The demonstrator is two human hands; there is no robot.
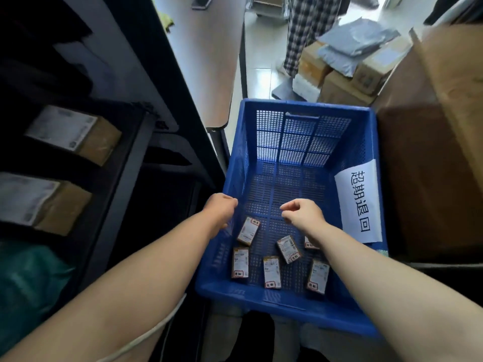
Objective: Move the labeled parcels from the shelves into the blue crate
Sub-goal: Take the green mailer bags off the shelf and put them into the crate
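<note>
Six small labeled parcels (288, 249) are seen in the blue crate (300, 108), above which the left hand (220, 209) and right hand (304, 214) are held loosely curled and empty; a return to the shelves (130, 142), where a boxed parcel (74, 133) waits, is judged next.

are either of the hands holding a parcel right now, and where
Neither. The left hand is loosely curled at the blue crate rim, the right hand over the crate floor with empty fingers.

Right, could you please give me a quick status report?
Both hands, left and right, empty over blue crate. Six small parcels inside. Two labeled boxes on shelves. Nothing blocking.
</note>
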